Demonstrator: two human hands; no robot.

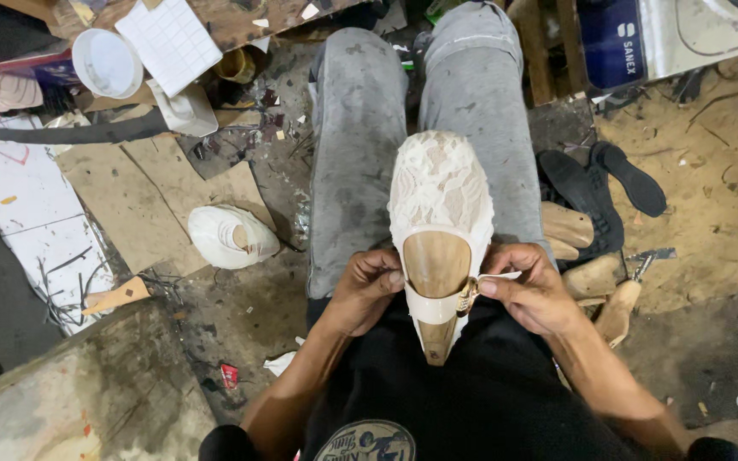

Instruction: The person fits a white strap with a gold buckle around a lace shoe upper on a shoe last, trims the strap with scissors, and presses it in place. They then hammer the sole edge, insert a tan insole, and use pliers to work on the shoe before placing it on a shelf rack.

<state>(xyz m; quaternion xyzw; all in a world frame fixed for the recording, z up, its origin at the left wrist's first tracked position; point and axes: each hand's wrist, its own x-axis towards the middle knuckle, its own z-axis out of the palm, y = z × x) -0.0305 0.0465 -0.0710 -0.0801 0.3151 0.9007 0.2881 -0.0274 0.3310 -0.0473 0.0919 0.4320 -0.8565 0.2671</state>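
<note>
on lap, lace shoe (440,183), left hand (367,288), right hand (530,288) gripping

**One head camera, looking straight down**

A single view from the wearer's head faces steeply down over the lap, close above the lace-covered shoe (440,205) resting on the knees. Workshop floor (711,213) spreads around that shoe on both sides.
</note>
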